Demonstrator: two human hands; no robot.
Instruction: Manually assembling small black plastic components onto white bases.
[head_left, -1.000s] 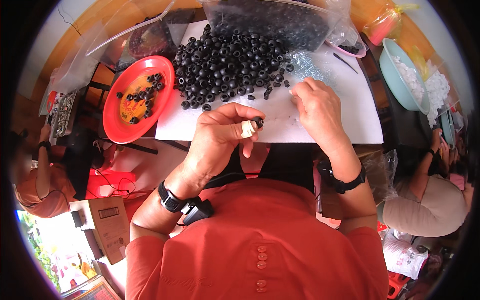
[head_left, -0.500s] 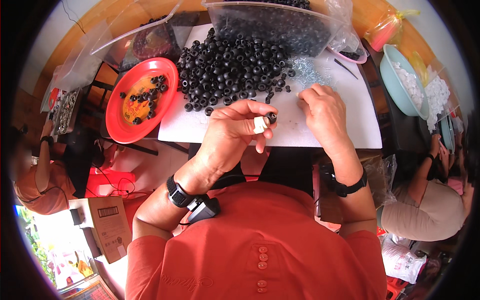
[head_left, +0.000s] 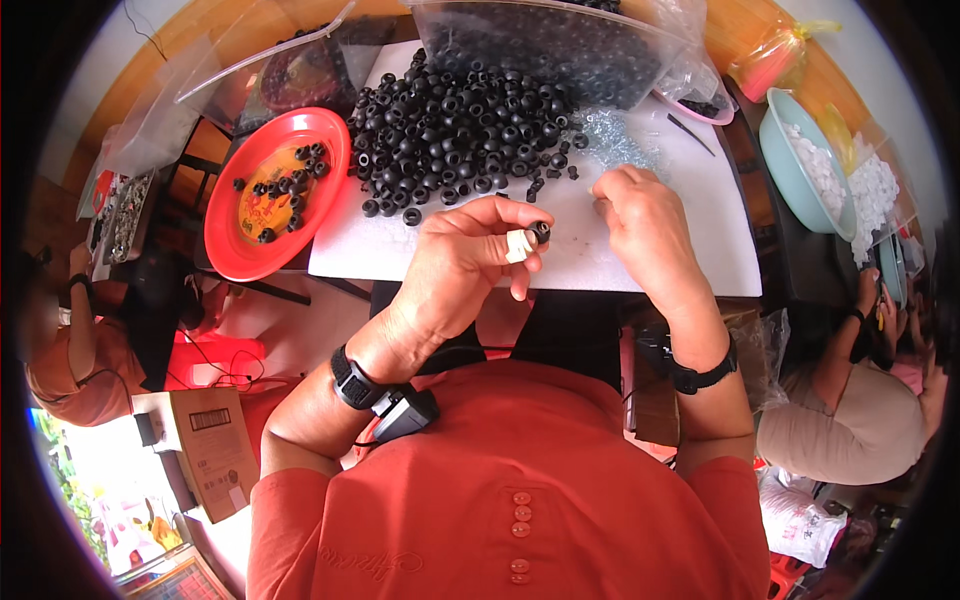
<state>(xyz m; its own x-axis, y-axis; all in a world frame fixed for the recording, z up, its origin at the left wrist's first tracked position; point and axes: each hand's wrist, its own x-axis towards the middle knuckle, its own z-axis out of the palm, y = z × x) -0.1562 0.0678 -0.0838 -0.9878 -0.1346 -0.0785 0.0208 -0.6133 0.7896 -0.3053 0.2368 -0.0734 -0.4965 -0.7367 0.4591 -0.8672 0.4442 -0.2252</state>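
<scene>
Could pass over the white board (head_left: 722, 235) right of the right hand (head_left: 648, 222); met the black ball heap (head_left: 450, 130) to the left, the clear bin (head_left: 555, 60) behind it, the red plate (head_left: 222, 245) farther left.

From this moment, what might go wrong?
The left hand pinches a small black bead, which might slip out. The pile is loose and round-pieced, so a bump could set some rolling. The right hand is close to the loose clear bits and might scatter them.
</scene>
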